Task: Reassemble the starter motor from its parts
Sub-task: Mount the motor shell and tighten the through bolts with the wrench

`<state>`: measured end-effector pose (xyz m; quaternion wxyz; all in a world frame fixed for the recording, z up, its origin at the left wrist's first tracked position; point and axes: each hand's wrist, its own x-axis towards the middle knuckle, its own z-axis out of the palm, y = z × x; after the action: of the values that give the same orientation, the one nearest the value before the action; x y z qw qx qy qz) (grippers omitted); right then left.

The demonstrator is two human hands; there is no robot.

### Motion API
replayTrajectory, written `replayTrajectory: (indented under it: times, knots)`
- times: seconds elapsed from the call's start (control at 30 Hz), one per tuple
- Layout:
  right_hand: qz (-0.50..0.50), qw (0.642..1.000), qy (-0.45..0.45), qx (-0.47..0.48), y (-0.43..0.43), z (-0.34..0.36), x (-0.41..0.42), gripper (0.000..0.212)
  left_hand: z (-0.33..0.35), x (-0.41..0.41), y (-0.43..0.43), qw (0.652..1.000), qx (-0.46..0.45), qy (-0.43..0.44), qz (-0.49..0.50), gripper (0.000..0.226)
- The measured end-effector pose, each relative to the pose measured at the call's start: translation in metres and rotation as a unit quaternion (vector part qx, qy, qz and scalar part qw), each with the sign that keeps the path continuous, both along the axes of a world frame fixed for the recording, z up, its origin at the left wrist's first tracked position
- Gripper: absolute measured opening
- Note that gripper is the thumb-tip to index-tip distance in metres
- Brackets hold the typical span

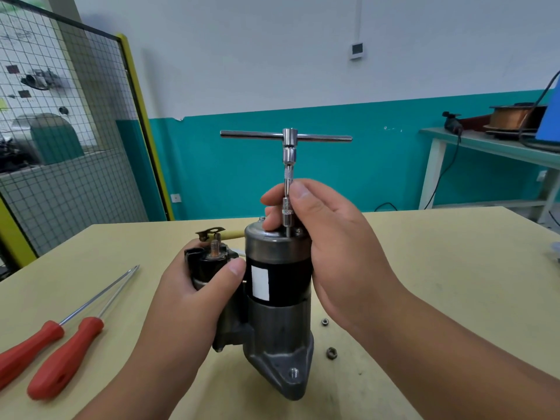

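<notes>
Nearest us, two red-handled screwdrivers (60,353) lie side by side on the left of the table (439,268). Two loose nuts (331,353) sit just right of the starter motor (277,283), which stands upright at the table's middle, nose housing down. Our left hand (194,292) wraps firmly round its solenoid (212,256), thumb across the front. Our right hand (333,237), above the end cap, pinches the knurled shaft of the T-handle wrench (288,140) between thumb and fingers. The wrench stands upright, tip at the cap, crossbar level. Beyond, a mesh fence (75,147) stands left, and a bench (485,147) with a wire spool (512,116) stands right.
</notes>
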<state>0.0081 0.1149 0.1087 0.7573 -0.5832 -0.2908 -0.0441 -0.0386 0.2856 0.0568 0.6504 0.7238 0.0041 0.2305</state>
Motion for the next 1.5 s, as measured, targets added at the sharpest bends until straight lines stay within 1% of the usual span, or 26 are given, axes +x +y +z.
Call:
replayTrajectory:
  times: [0.17,0.4,0.5,0.6,0.7,0.87,1.33,1.5]
  knots:
    - [-0.006,1.000,-0.007,0.001,0.0013,0.0016,-0.0003,0.026,0.0009,-0.0004,-0.0001,1.000,-0.016,0.010,0.000,0.044]
    - [-0.017,1.000,-0.005,0.012,0.0016,0.0033,-0.0031,0.020,-0.0019,0.0012,0.0025,1.000,0.002,0.012,0.000,0.044]
    - [-0.019,1.000,-0.007,0.007,0.0024,0.0039,-0.0036,0.021,-0.0036,0.0030,0.0044,1.000,0.011,0.007,0.000,0.046]
    - [-0.018,1.000,-0.010,0.000,0.0020,0.0032,-0.0041,0.017,-0.0063,0.0050,0.0057,1.000,0.014,0.008,0.006,0.046]
    - [-0.017,1.000,-0.016,-0.018,0.0001,0.0022,-0.0038,0.020,-0.0075,0.0063,0.0074,1.000,0.009,0.009,0.006,0.047]
    - [-0.005,1.000,0.009,0.001,-0.0003,0.0002,-0.0013,0.026,-0.0073,0.0056,0.0071,1.000,0.021,0.002,0.007,0.045]
    - [-0.019,1.000,-0.017,-0.009,0.0024,0.0037,-0.0040,0.018,-0.0049,0.0052,0.0070,0.999,0.026,0.009,0.016,0.050]
    - [-0.013,1.000,-0.008,-0.006,0.0023,0.0038,-0.0055,0.016,-0.0047,0.0056,0.0069,1.000,0.018,0.011,0.013,0.052]
